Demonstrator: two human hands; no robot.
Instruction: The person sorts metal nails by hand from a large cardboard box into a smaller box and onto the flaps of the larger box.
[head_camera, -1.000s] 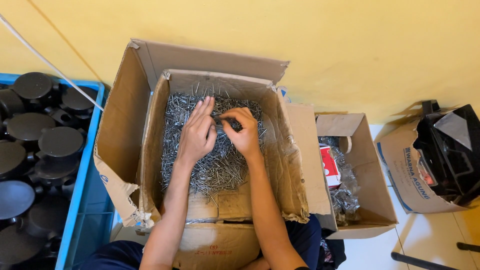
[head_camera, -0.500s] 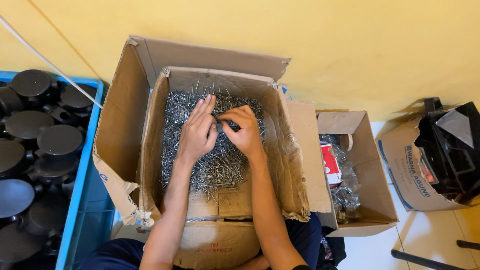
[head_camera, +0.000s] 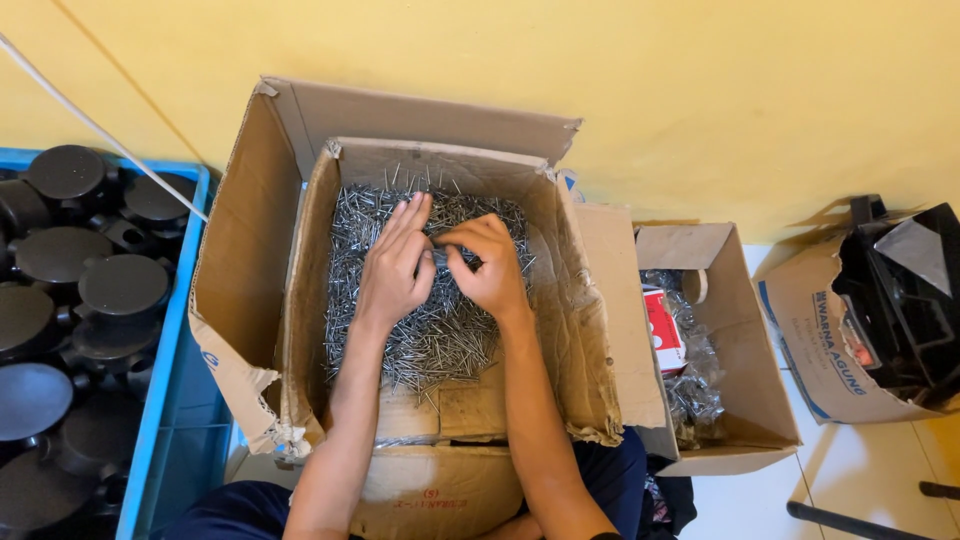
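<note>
You are sitting on a pale tiled floor (head_camera: 880, 470) with a large cardboard box (head_camera: 250, 260) drawn up against your knees, its flaps standing open. To your left a blue crate (head_camera: 165, 400) holds a crowd of round black plastic parts (head_camera: 120, 285). To your right a smaller cardboard box (head_camera: 745, 370) carries clear bags of small metal pieces (head_camera: 695, 385) and a red-and-white packet (head_camera: 660, 330). Further right sits another carton lined with a black bag (head_camera: 905, 290). A yellow wall (head_camera: 700, 90) closes the space behind everything, and a thin white cord (head_camera: 95, 125) slants across it at the left.

Inside the large box lies a dense, loose heap of thin silver nails (head_camera: 440, 340), pointing every way, covering most of the bottom and thinning toward the near edge where bare cardboard shows.

Both your forearms reach straight forward into the box. Your left hand (head_camera: 395, 270) lies palm down on the heap, fingers stretched flat and together, gripping nothing that shows. Your right hand (head_camera: 490, 265) is curled just beside it, fingertips touching the left hand's fingers; thumb and forefinger look pinched together on what may be a few nails, though the view is too small to be sure of that.
</note>
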